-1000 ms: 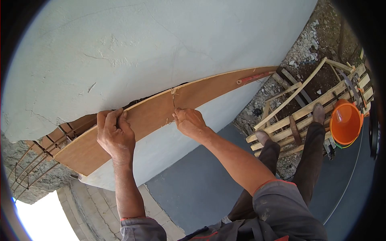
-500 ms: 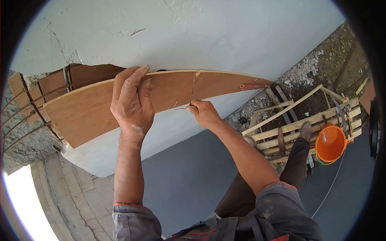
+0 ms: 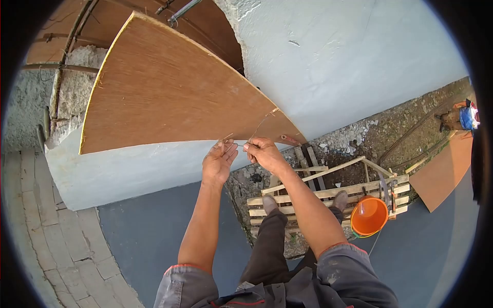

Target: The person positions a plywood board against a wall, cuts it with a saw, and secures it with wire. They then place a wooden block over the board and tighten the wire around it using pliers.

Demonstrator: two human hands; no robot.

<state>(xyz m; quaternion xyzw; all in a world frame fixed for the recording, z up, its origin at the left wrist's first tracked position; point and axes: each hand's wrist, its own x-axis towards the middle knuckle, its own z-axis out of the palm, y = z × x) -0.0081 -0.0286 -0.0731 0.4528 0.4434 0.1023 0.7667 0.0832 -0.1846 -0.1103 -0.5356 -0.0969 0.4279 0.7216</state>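
A brown plywood sheet [image 3: 169,97] with rough pale edges leans against the white wall. Near its lower right part, a thin wire [image 3: 263,124] runs down the board's face from the upper edge to my hands. My right hand [image 3: 264,155] pinches this wire just below the board's lower edge. Beside it, palm partly turned up, my left hand [image 3: 218,163] has its fingertips on the wire's short end. A small splintered spot shows on the board's edge above the left fingers.
My shoes stand on a wooden pallet [image 3: 328,194]. An orange bucket [image 3: 370,216] and a handsaw [image 3: 383,187] are at its right. Steel bars [image 3: 64,66] stick out at upper left. Another person [image 3: 459,117] is at far right, near a second plywood piece [image 3: 444,169].
My left hand has come down from the board's upper edge to the wire beside my right hand. The view has shifted, showing more of the board's face.
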